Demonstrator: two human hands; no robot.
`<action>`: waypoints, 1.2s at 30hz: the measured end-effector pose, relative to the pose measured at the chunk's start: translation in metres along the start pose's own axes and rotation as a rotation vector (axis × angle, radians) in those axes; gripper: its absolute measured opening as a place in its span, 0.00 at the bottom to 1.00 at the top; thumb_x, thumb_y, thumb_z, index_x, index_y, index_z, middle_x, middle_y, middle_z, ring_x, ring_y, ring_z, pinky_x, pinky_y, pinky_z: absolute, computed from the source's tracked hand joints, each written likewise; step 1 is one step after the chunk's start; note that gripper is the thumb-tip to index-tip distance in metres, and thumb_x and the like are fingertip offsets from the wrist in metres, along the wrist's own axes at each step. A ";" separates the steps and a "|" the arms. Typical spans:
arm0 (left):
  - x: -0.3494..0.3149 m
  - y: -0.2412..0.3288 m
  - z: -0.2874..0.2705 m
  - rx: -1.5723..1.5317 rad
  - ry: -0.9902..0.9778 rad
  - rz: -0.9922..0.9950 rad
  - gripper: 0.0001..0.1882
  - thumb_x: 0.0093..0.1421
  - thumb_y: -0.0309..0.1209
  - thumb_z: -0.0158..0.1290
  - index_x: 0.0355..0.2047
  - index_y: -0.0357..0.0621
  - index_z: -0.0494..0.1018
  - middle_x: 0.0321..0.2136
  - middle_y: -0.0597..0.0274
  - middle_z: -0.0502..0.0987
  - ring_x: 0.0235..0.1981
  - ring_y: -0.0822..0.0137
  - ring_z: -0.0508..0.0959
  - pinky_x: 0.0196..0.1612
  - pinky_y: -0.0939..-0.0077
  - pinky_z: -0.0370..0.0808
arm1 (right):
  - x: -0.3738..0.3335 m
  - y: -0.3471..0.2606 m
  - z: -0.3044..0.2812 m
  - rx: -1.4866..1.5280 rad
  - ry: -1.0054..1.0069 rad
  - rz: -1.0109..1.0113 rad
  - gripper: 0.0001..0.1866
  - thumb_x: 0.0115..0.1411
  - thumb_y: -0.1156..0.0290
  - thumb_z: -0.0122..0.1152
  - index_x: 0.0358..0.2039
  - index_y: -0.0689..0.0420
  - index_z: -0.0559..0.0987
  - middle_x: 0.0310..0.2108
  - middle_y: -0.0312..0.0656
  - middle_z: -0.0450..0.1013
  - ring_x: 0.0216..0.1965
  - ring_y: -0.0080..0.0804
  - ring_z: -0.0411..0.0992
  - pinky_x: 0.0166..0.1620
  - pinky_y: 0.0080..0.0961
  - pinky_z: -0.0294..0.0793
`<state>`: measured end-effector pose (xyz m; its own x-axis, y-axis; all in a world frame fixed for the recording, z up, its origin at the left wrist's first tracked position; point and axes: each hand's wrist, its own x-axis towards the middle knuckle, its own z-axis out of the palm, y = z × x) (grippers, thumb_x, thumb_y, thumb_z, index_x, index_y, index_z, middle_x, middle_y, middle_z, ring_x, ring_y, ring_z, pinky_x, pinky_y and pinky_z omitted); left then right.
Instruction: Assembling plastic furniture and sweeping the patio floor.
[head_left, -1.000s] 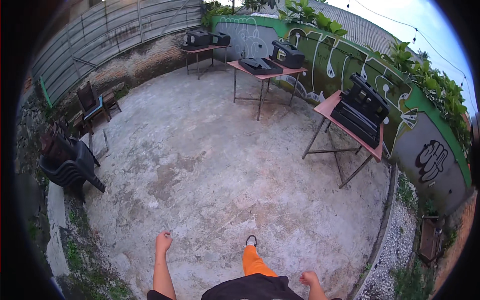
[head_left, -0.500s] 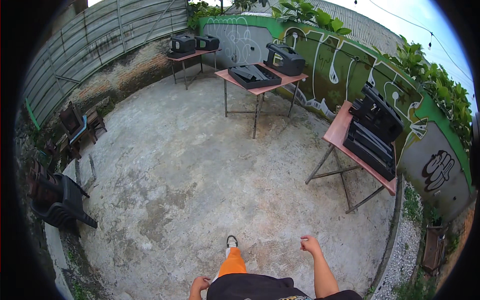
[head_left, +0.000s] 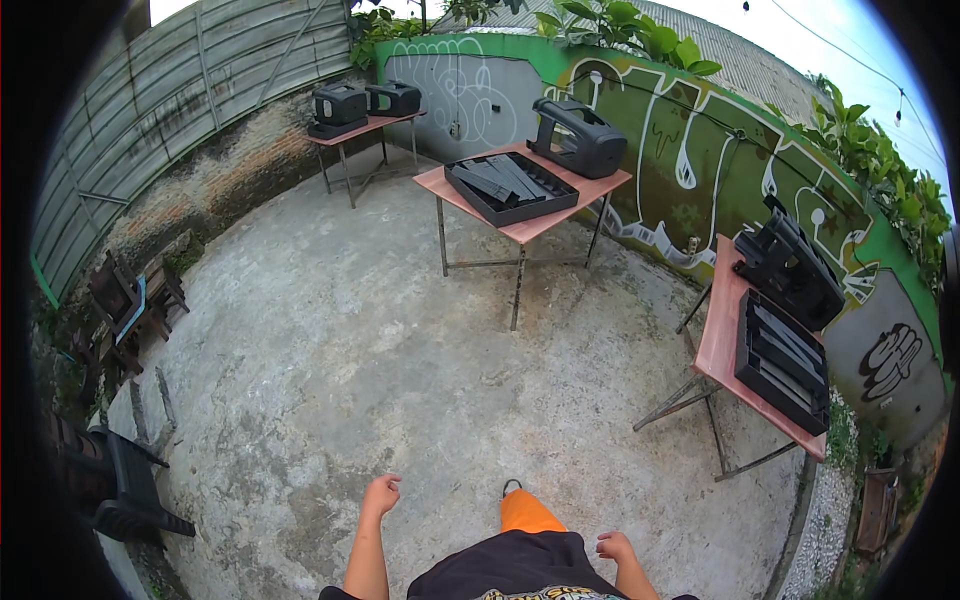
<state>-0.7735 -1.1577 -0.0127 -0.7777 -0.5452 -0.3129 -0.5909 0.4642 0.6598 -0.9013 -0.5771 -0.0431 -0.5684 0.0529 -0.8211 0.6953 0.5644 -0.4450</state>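
Black strips point(head_left: 789, 336) in tray point(head_left: 780, 399), long axes slanting down rightward, left hand point(head_left: 380, 495), right hand point(head_left: 616, 546) loosely curled, empty

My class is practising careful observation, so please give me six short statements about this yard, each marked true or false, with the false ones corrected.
1. The left hand and right hand are both clear of the tables. True.
2. The middle table carries a bulky black case and a shallow black tray. True.
3. The tray on the right-hand table is empty. False: that tray holds long dark strips.
4. The dark plastic chairs are on the person's right. False: the chairs are on the left.
5. The person wears blue trousers. False: the trousers are orange.
6. The green wall bears graffiti. True.
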 end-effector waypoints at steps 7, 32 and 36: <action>0.191 0.062 0.013 0.048 -0.131 -0.125 0.22 0.46 0.23 0.52 0.44 0.49 0.79 0.31 0.57 0.81 0.34 0.60 0.81 0.40 0.68 0.76 | 0.138 -0.184 0.021 0.061 -0.106 0.009 0.21 0.49 0.75 0.65 0.47 0.62 0.77 0.31 0.44 0.79 0.29 0.33 0.79 0.29 0.28 0.79; 0.758 0.254 -0.103 -0.336 -0.180 -0.068 0.18 0.55 0.26 0.53 0.47 0.37 0.74 0.29 0.57 0.80 0.29 0.69 0.79 0.33 0.75 0.75 | 0.302 -0.929 0.026 0.326 0.110 -0.851 0.23 0.58 0.71 0.62 0.54 0.62 0.72 0.36 0.41 0.75 0.33 0.24 0.74 0.35 0.22 0.74; 0.822 0.379 -0.109 -0.650 -0.160 0.034 0.16 0.60 0.25 0.51 0.50 0.37 0.72 0.35 0.57 0.79 0.33 0.68 0.79 0.36 0.75 0.76 | 0.356 -1.004 -0.002 0.236 0.213 -0.867 0.26 0.56 0.68 0.65 0.54 0.63 0.72 0.37 0.43 0.75 0.37 0.28 0.74 0.40 0.25 0.75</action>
<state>-1.6133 -1.5059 0.0542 -0.8456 -0.4041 -0.3488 -0.3549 -0.0625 0.9328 -1.8028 -1.1230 0.1125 -0.9848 -0.1461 -0.0935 0.0466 0.2964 -0.9539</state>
